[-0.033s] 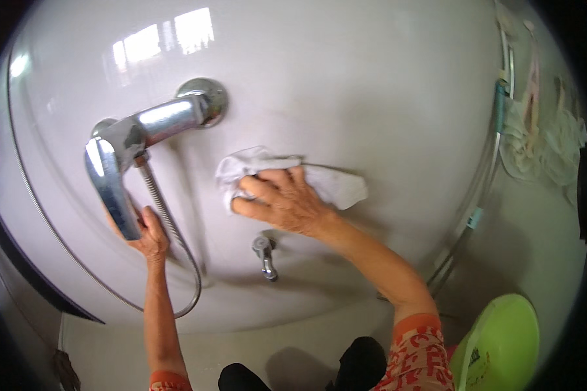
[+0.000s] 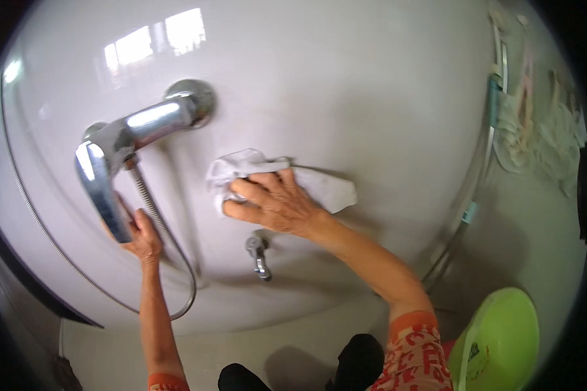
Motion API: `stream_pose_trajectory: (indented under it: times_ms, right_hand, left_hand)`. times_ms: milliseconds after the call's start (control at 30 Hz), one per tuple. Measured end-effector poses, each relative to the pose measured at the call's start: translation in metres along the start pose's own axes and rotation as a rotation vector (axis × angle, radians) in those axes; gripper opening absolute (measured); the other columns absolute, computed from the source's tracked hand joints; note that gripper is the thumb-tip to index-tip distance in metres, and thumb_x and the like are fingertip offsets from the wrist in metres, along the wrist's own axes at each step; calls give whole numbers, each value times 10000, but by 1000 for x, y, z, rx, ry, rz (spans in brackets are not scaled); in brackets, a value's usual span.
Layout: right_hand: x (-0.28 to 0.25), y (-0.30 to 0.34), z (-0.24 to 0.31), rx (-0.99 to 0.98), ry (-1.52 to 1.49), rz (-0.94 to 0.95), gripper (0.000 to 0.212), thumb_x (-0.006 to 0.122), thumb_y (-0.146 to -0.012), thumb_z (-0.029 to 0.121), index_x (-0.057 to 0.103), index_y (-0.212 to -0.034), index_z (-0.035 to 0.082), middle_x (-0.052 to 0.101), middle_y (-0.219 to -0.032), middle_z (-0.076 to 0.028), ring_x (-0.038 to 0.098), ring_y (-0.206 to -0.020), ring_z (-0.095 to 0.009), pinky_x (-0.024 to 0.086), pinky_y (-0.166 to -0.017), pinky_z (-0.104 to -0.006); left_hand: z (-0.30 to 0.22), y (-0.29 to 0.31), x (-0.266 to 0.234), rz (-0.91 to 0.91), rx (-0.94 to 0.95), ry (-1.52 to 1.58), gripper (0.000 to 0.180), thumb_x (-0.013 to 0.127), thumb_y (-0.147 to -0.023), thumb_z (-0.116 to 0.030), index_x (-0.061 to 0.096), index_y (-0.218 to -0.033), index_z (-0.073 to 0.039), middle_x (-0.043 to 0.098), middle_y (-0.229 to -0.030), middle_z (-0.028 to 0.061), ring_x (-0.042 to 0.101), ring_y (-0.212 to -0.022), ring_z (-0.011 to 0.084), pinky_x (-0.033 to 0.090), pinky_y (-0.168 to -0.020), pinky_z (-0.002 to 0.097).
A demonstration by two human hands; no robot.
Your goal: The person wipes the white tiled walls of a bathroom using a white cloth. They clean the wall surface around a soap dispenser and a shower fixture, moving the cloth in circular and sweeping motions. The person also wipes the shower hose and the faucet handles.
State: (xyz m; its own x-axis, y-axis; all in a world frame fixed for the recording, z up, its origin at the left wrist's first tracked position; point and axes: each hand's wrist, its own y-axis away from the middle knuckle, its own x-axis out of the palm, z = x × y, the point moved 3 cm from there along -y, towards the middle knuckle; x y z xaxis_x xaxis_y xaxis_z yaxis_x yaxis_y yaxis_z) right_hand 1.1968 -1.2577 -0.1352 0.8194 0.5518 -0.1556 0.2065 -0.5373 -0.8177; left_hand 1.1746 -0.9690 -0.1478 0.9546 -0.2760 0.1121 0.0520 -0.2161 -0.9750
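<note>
With fingers bent over it, my right hand (image 2: 277,203) presses a crumpled white cloth (image 2: 326,187) against the glossy white wall panel (image 2: 372,78). Left of it, a chrome shower mixer (image 2: 156,125) juts from the wall, its long lever (image 2: 100,189) pointing down. Behind the lever's lower end is my left hand (image 2: 143,242), thumb apart and a finger reaching up along the wall; the lever covers most of its fingers. I see nothing held in it. Below the cloth, a small chrome tap (image 2: 257,255) sticks out of the panel.
A metal shower hose (image 2: 169,244) hangs from the mixer and loops past my left forearm. A green plastic basin (image 2: 502,339) stands at the lower right. Pale mesh items (image 2: 535,137) hang at the right beside a pole (image 2: 492,117). My dark-clad knees (image 2: 362,358) show at the bottom edge.
The whole scene sits slightly further left in the picture. Both hands stay about where they were, the right still on the cloth and the left behind the lever.
</note>
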Motion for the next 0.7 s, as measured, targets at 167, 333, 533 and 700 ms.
stream_pose_trajectory:
  times_ms: [167,333,533,700]
  right_hand:
    - [-10,44,-40,311,127,-160,435,639,-698,157,502,-1108,205,498,-1023,-57,456,-890,-235,325,-749,-404]
    - [-47,92,-99,689,224,-223,572,619,-692,163,447,-1208,-13,509,-1002,-122,452,-899,-286,317,-804,-430]
    - [-73,158,-148,990,296,-348,576,578,-778,181,387,-1277,-36,483,-1072,-161,443,-986,-301,309,-880,-442]
    - [-93,225,-178,1177,330,-536,571,555,-826,222,358,-1292,-42,483,-1078,-192,432,-1044,-348,301,-923,-463]
  left_hand:
    - [-13,-2,2,-5,44,95,459,469,-910,-152,437,-1355,-47,324,-1448,201,312,-1341,333,231,-1098,429]
    - [-10,-9,-4,-33,269,-137,486,454,-932,-266,421,-1371,-61,307,-1466,173,280,-1357,317,172,-1115,425]
    - [2,-8,-1,-28,273,-108,531,421,-949,-383,418,-1374,-65,312,-1469,158,257,-1367,305,156,-1117,421]
    - [7,-8,-1,-36,230,-123,735,336,-891,-653,411,-1387,-115,306,-1466,173,254,-1365,323,159,-1112,458]
